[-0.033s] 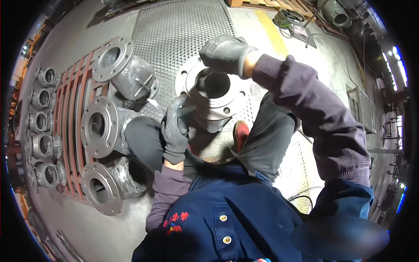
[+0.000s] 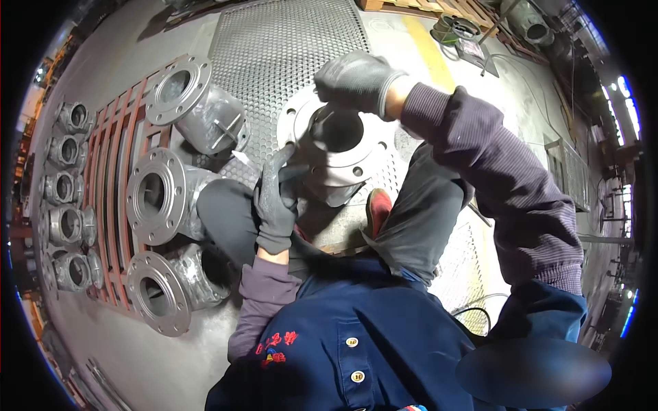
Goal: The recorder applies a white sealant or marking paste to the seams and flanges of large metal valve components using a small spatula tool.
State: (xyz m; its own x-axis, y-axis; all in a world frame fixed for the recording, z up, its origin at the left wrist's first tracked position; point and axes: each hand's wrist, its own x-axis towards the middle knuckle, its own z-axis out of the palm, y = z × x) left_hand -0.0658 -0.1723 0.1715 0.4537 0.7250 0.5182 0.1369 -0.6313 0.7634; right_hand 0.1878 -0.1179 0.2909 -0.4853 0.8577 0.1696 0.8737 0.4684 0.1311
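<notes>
Looks bright overall, glaring nearly white on the floor (image 2: 497,89) right of the right grip (image 2: 356,81). Sinks into deep shadow inside the flanged fitting (image 2: 339,163) just below that grip, and underneath, near the left grip (image 2: 276,209). Flares at bright openings (image 2: 625,89) far right of both grips. Reads clearly around the grips, bends and softens toward the rim, blackens at the corners, and smears into a blurred oval (image 2: 533,372) well below the right grip.
</notes>
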